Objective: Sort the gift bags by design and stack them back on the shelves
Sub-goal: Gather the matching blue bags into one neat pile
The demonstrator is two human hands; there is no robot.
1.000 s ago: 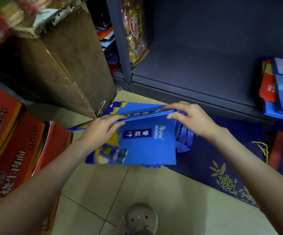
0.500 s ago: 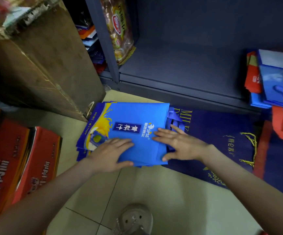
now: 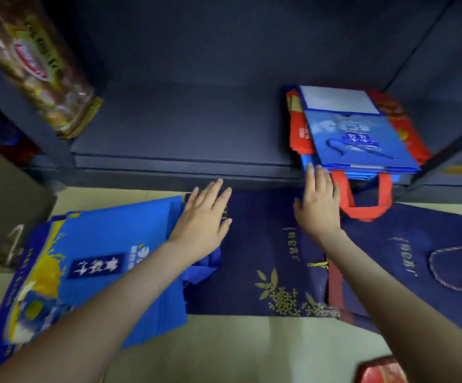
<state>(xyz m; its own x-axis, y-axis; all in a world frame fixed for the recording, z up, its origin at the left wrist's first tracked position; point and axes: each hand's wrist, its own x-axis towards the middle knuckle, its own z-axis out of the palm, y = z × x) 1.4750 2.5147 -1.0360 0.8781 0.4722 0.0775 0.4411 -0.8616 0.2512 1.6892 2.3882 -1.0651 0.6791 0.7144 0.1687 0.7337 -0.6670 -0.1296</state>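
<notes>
Head view: bright blue gift bags point(image 3: 108, 233) and navy bags point(image 3: 265, 244) lie on the floor point(image 3: 238, 349), a mixed stack point(image 3: 357, 142) on the shelf point(image 3: 183, 134). Light and floppy, they likely lift best by folded edges. Left hand point(image 3: 202, 217) lies flat, fingers spread; right hand point(image 3: 318, 205), fingers straight, reaches the mixed stack's corner. Neither grips anything.

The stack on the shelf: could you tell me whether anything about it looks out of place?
Yes. The stack mixes designs: red bags splay out askew beneath the light blue bag on top, and a red handle dangles over the shelf edge.
</notes>
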